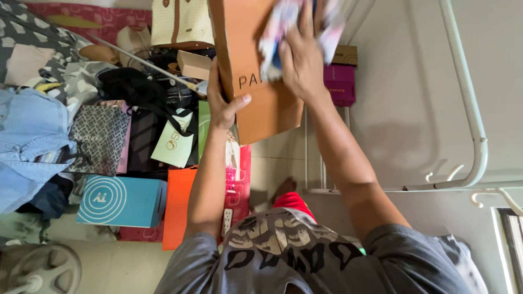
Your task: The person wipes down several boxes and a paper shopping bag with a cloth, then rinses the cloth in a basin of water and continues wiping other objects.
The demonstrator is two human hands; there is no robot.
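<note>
While left hand (222, 103) steadies, flat tan cardboard box (256, 103)

A tall tan cardboard box (256, 65) stands top centre, a magenta box (339, 84) to its right, with a blue circle-marked box (121, 200) and flat orange bag (178, 207) lower left.

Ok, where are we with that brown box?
Done: nothing shows as finished. In hand: left hand grips the brown box by its edge; right hand holds a white-blue cloth against its face. Left: blue box, orange bag and purple box sit untouched nearby.
</note>
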